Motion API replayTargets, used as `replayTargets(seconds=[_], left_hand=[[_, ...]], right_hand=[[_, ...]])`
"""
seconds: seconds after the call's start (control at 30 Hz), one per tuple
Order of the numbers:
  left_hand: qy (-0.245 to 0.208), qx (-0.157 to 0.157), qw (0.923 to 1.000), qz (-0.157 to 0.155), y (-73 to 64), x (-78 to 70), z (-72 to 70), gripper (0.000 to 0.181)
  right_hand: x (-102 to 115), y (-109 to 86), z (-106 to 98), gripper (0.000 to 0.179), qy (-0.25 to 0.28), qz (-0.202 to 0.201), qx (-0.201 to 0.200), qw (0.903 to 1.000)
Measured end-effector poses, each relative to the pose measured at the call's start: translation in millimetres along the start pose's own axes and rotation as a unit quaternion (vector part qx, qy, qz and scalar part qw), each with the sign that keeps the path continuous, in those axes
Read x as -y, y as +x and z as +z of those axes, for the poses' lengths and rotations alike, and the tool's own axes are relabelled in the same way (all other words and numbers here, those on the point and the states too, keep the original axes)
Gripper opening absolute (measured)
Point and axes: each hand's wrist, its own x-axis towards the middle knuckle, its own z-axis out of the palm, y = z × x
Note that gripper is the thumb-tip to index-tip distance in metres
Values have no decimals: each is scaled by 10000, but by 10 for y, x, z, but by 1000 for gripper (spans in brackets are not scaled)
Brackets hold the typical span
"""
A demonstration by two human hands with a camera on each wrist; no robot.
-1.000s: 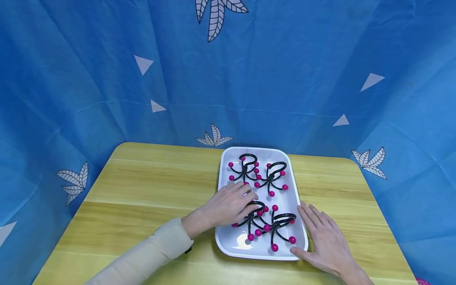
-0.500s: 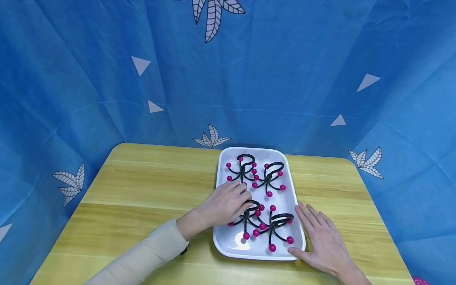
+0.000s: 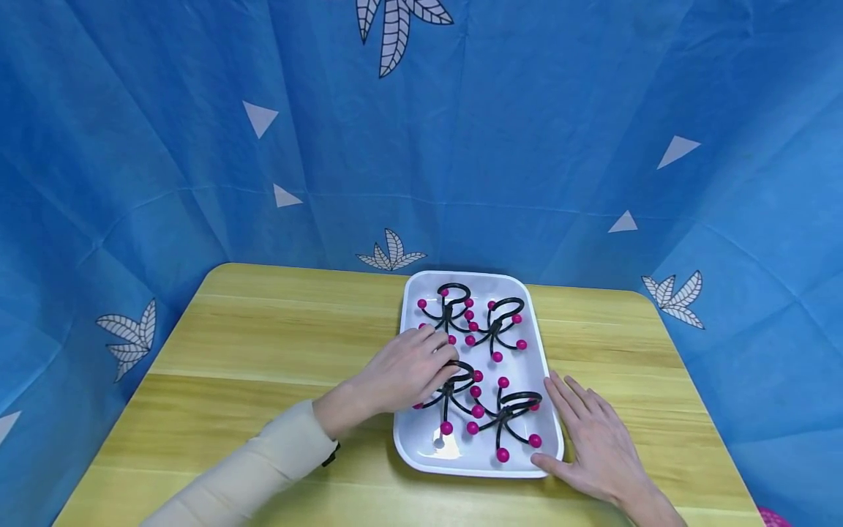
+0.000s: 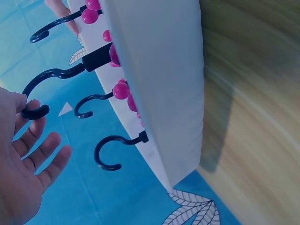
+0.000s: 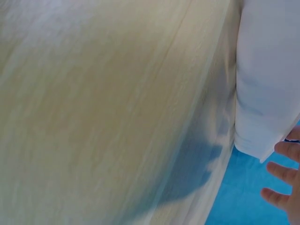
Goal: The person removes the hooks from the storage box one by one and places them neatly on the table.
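Note:
My left hand (image 3: pixel 403 371) reaches over the tray's left side and pinches the top hook of a black multi-prong hook hanger (image 3: pixel 448 386) with pink ball tips. In the left wrist view, thumb and index finger meet at the curved end of that hook (image 4: pixel 54 74), while the other fingers are spread loosely. The hanger's front ball sits above its reflection on the tray floor. Another such hanger (image 3: pixel 504 413) lies to its right. My right hand (image 3: pixel 598 443) lies with straight fingers along the right edge of the white tray (image 3: pixel 477 472), thumb at its near corner.
Two more hangers, one at the back left (image 3: pixel 448 312) and one at the back right (image 3: pixel 497 327), stand in the tray with hooks up. A wooden table (image 3: pixel 276 329) carries the tray. Behind it hangs a blue leaf-patterned cloth (image 3: pixel 527 146).
My left hand has drawn the front-left hanger slightly left and upward, away from the front-right one. My right hand keeps its place at the tray edge.

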Motion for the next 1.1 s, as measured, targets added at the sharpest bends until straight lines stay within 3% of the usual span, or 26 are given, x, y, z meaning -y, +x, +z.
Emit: replayTargets(seconds=[0.17,0.43,0.67,1.1], left_hand=[[101,-110,9999,26,-11,30,-128,22],[57,-181,9997,-176,0,123,-372,19],[235,-415,9989,-31,-10,236,-533,17],[393,-338,9985,-197,-182,543,-817,17]], right_hand=[[5,3,-2,114,-2,-1,60,10000],[3,11,-13,114,-65,3,111,9999],[6,3,-19,115,-35,-14,44,10000],[14,-3,-15,114,44,32,40,10000]])
